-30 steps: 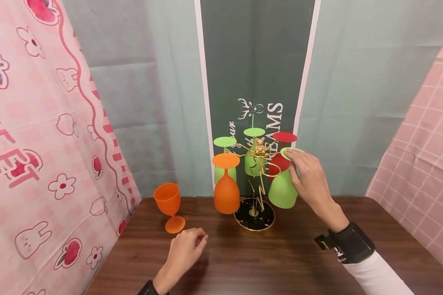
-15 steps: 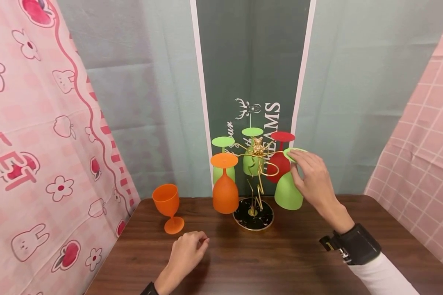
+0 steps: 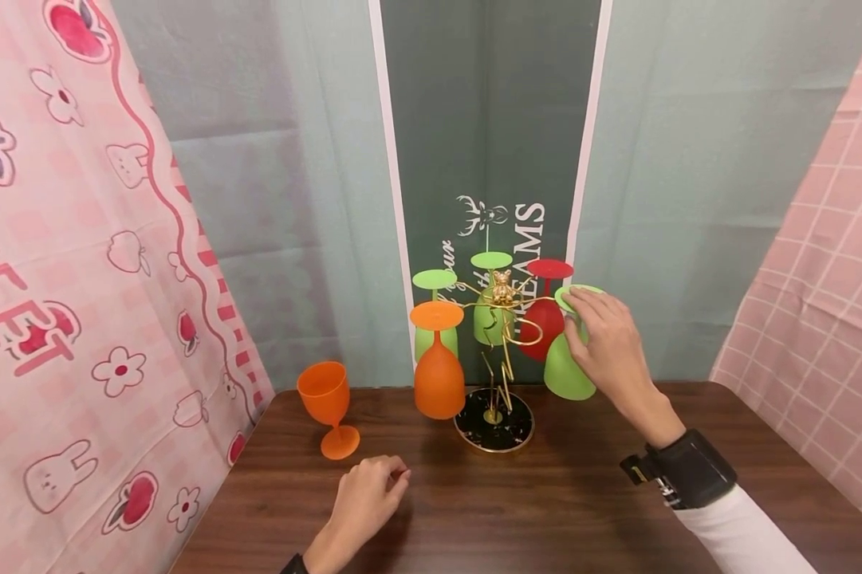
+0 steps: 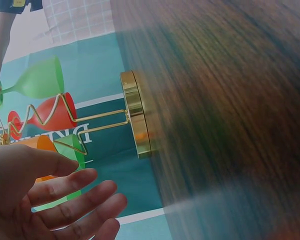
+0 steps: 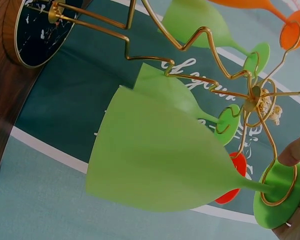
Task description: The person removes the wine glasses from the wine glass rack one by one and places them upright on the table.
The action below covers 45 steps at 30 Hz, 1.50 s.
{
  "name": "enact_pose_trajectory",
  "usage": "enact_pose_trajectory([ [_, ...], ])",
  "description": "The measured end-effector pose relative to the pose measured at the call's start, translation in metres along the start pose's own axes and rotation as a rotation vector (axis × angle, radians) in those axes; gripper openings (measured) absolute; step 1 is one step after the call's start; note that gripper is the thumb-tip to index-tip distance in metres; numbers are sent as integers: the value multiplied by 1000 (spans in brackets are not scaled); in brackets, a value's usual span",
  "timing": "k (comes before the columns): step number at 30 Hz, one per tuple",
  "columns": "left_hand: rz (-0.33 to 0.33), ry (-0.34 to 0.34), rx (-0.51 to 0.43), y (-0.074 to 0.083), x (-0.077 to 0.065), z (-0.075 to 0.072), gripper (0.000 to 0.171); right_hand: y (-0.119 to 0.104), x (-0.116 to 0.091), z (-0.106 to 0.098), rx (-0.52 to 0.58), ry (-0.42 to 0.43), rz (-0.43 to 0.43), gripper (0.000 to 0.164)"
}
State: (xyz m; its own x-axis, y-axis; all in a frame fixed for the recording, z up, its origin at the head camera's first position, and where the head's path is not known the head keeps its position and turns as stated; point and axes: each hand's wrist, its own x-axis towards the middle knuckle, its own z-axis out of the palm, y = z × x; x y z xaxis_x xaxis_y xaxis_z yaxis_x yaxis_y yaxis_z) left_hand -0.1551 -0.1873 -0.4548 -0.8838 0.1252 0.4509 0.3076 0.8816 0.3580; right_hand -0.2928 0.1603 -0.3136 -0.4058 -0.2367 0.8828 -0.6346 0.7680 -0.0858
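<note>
My right hand (image 3: 610,343) pinches the round foot of a light-green goblet (image 3: 569,371) that hangs bowl down at the right of the gold wire rack (image 3: 505,375). In the right wrist view, a wire loop (image 5: 294,182) surrounds the goblet's stem, just below the foot. Low over the front of the table, my left hand (image 3: 366,498) holds nothing; its fingers are loosely bent, as the left wrist view shows. Nearest to it, an orange goblet (image 3: 324,395) stands upright on the wood.
Also hanging upside down on the rack are another orange goblet (image 3: 439,383), a red goblet (image 3: 541,327) and two green goblets, one behind the orange. The rack has a round black base (image 3: 495,434) and a gold bear on top. Fabric curtains enclose the wooden table (image 3: 517,518).
My right hand and the green goblet have shifted a little to the right, outward from the rack's centre. My left hand has barely moved, and the head view has shifted slightly.
</note>
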Motion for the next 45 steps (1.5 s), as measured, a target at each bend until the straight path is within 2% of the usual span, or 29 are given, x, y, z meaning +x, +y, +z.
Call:
enact_pose_trajectory([
  [7, -8, -54, -22, 0, -1, 0, 10, -1, 4, 9, -17, -3, -10, 37],
  [17, -3, -57, -31, 1, -1, 0, 9, -11, 9, 15, -18, -7, 16, 39],
  [32, -8, -86, -38, 5, -3, 1, 9, -18, 11, 16, -19, -7, 29, 32],
  [40, -16, -119, -53, 7, -4, 2, 9, -20, 10, 15, -26, -20, 20, 35],
  [45, -18, -127, -59, 8, -4, 3, 9, -22, 11, 16, -14, -11, -16, 35],
])
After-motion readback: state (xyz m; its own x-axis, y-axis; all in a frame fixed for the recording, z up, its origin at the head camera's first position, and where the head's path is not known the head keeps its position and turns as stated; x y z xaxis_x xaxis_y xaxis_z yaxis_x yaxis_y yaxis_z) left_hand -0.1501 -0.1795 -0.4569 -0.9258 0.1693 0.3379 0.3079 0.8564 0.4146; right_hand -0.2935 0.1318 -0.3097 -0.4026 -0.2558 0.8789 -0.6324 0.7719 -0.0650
